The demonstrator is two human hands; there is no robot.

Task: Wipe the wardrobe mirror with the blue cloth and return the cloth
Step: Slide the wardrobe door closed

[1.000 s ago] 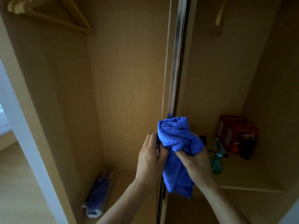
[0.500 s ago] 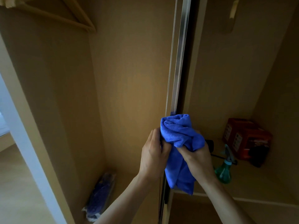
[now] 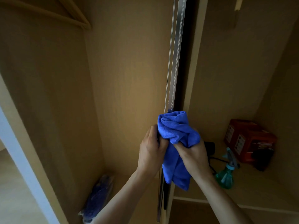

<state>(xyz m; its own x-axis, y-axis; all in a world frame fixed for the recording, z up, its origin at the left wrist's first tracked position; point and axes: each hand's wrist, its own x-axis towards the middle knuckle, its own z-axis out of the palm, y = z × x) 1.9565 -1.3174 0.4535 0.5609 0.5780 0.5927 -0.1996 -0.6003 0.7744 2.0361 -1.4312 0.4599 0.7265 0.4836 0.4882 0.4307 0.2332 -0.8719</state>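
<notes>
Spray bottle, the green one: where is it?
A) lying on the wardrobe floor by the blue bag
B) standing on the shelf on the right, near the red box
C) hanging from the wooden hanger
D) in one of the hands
B. The green spray bottle stands upright on the shelf near the red box, while the left hand and right hand are on the blue cloth.
</notes>
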